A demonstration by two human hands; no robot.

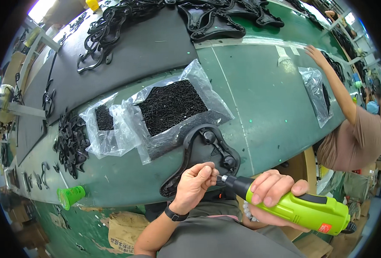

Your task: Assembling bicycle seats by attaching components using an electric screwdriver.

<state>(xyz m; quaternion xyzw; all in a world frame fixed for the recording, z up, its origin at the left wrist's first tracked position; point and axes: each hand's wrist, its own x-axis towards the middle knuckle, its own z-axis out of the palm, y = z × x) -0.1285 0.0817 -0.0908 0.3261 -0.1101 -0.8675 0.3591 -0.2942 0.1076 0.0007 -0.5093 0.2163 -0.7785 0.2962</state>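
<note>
In my right hand (pixel 273 189) is a lime-green and black electric screwdriver (pixel 304 210), its bit pointing left. My left hand (pixel 195 182) is closed in a pinch right at the bit's tip; what the fingers hold is too small to make out. Beneath both lies a black molded plastic part (pixel 212 148) with raised round posts, at the table's near edge. My left hand covers some of its lower side. Just beyond it, an open clear plastic bag (pixel 218 112) holds a heap of small black screws (pixel 173 105).
Left of it are a smaller bag (pixel 108 144) of black pieces, a pile of black plastic parts (pixel 71 144) and a green cup (pixel 71 196) by the edge. More black frames (pixel 216 26) lie at the far side. At right, another person (pixel 350 137) reaches over the green table (pixel 268 99).
</note>
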